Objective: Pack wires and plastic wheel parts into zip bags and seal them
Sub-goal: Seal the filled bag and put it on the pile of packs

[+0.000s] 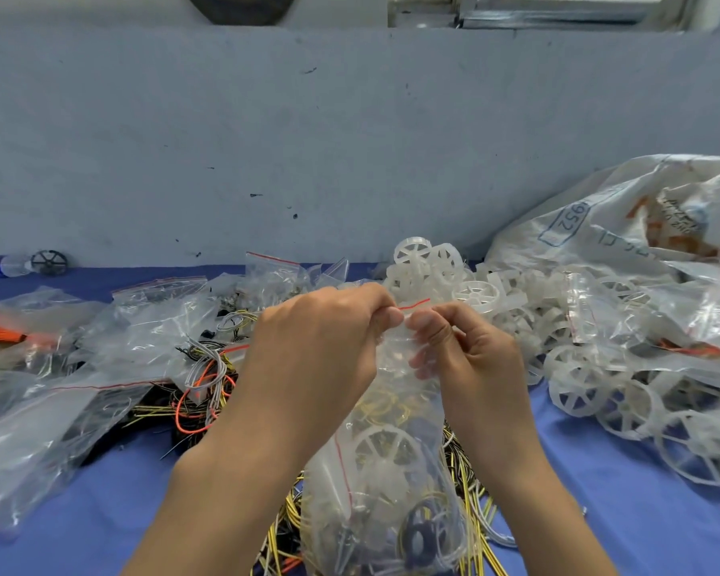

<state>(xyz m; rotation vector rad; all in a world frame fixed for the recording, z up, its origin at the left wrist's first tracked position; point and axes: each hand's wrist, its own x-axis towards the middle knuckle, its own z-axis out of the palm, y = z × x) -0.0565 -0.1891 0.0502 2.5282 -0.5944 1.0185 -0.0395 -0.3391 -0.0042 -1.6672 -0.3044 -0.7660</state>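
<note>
1. Worktop (599, 471): blue cover, wall close behind. Nearly all of it is buried in stock.
2. Big white printed sack (624, 209), far right, slumped against the wall, mouth toward the pile.
3. Loose plastic wheels (578, 380): translucent white, spoked, heaped from centre-back down the right side, some under clear film.
4. Pile of zip bags (100, 347) on the left: clear with red seal lines, some lying over wire. Can't tell which are filled.
5. Loose wires (200, 388): orange, grey, yellow and black tangle left of centre; more yellow/black strands run under the held bag at bottom centre.
6. Zip bag (375, 471) in hand: centre, hanging down from its mouth toward the worktop. Holds at least one white wheel (381, 449), yellow wire coils and a dark ring-shaped part lower down.
7. Left hand (321, 347): fingers curled, thumb and fingers pinching the bag's top edge on the red strip (416, 303).
8. Right hand (462, 347): same pinch, just beside the left, thumb tips nearly touching.
9. Step, my read: sealing. Contents are in and both hands are on the zip.
10. Next move calls for: press the two tracks together and run the pinch outward along the strip, at least to the right, where it shows past the fingers. Keep film and wire ends out of the track. Can't tell how much is mated.
11. Small stuff at back left: water bottle (5, 264) on its side, a dark wheel (50, 262) beside it.
</note>
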